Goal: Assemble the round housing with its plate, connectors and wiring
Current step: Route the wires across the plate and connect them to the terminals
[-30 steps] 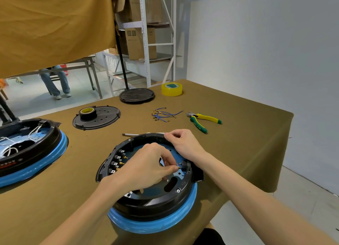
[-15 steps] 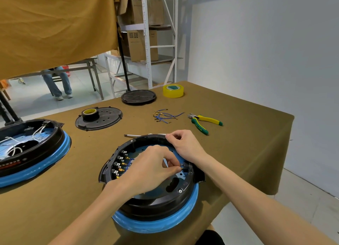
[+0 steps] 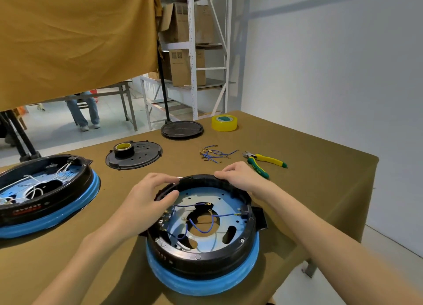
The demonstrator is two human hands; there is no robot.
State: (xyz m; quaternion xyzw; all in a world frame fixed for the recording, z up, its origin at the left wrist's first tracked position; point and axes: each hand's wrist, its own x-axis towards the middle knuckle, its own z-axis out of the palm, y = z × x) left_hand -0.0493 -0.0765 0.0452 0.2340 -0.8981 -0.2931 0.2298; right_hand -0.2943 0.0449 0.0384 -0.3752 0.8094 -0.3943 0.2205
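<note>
My left hand (image 3: 151, 197) and right hand (image 3: 240, 175) grasp the rim of the round black housing on its blue ring (image 3: 203, 254), turning it, I judge; next, connecting its loose blue wires (image 3: 201, 222).

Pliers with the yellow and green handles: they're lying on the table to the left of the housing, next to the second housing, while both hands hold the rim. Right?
Not quite. The head view shows the pliers on the table to the right of the housing, behind the right hand, far from the second housing. Both hands, left hand included, do hold the rim.
</note>
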